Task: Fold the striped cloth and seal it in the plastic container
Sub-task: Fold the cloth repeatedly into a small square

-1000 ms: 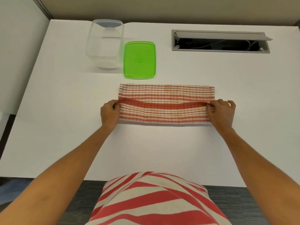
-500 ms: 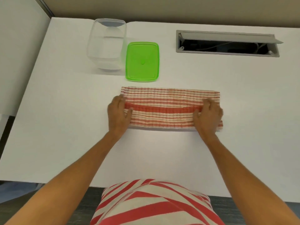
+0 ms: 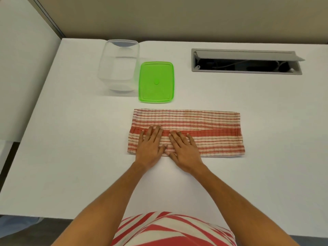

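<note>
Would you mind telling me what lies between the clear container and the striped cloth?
In the head view, only bare white table; the green lid sits beside the clear container.

The folded red-and-cream striped cloth (image 3: 204, 125) lies on the white counter (image 3: 266, 139); the flat rectangular plastic lid (image 3: 156, 82) is bright green; the plastic container (image 3: 119, 64) is clear.

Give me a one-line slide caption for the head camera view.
Both hands press flat on folded striped cloth; clear container, green lid wait behind.

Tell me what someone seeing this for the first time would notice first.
Two hands, the left hand and right hand, press flat side by side on the left part of a folded striped cloth mid-table. Behind it a bright green lid lies beside a clear plastic container, still open.
</note>
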